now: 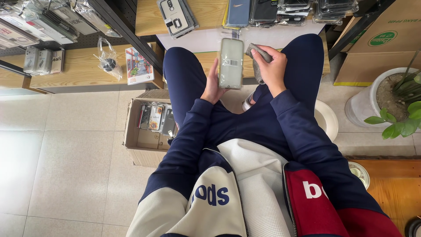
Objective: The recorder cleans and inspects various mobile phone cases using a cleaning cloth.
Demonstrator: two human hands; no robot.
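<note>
Cardboard box (147, 142) on the tiled floor by the left knee holds a few packaged cases; the rest of it looks unfilled. Left hand (213, 85) grips a pale translucent phone case (231, 62) by its lower edge, upright over the lap. Right hand (271, 66) is closed round a grey cloth (258, 53) just beside the case, not touching it; wiping looks in progress, extent unclear. Wooden shelf (151, 19) edge crowds the front; potted plant (394, 98) bounds the right. Open floor lies left.
</note>
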